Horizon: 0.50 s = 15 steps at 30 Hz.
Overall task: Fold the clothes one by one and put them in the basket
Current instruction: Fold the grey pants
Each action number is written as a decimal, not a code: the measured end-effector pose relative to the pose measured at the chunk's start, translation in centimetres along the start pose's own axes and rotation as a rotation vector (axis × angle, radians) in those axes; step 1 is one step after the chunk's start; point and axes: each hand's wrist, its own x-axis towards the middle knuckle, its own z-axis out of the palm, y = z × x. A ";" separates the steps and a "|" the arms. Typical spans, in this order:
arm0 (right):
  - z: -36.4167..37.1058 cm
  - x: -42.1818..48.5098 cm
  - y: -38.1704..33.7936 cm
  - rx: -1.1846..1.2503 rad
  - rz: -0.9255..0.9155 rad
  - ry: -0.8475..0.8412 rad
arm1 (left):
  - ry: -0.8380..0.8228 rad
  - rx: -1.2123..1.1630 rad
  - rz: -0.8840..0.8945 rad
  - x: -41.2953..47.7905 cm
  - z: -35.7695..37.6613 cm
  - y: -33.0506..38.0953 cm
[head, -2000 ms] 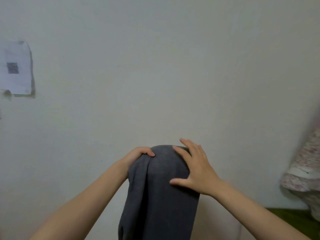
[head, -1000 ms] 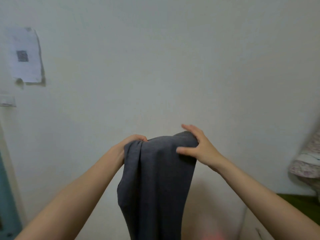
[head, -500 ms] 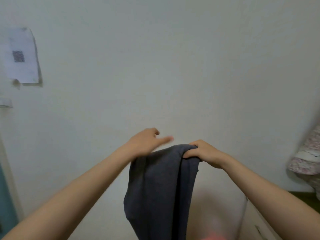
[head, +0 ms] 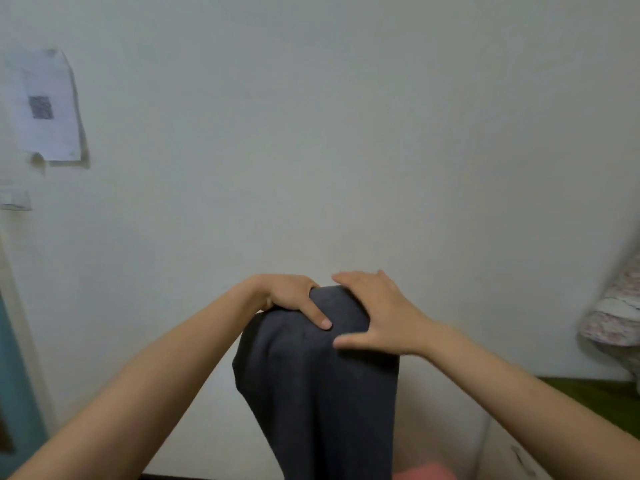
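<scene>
A dark grey garment point(head: 322, 393) hangs in the air in front of a pale wall, its lower part running out of the bottom of the frame. My left hand point(head: 291, 299) grips its top left edge, thumb pressed over the front of the cloth. At the top right my right hand point(head: 377, 313) lies over the fold with fingers spread flat on the cloth and thumb stretched across the front. The basket is out of view.
A floral cloth point(head: 613, 317) hangs at the right edge above a green surface point(head: 595, 396). Something pink point(head: 426, 472) shows at the bottom edge. A paper sheet point(head: 45, 105) is stuck on the wall at the left, next to a teal door frame point(head: 14, 393).
Half a second ago my left hand was off the cloth with a finger out while the right pinched the top. Now the left grips the top edge and the right has spread flat.
</scene>
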 end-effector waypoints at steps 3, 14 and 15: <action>2.3 -0.6 -0.3 -0.288 -0.077 -0.020 | -0.077 -0.097 0.026 0.5 -0.1 0.6; 3.8 1.1 1.5 -0.234 -0.131 0.298 | 0.110 -0.132 0.129 1.9 0.7 -0.4; 3.7 1.6 1.5 -0.269 -0.123 0.233 | 0.157 0.011 0.072 2.1 0.4 -0.5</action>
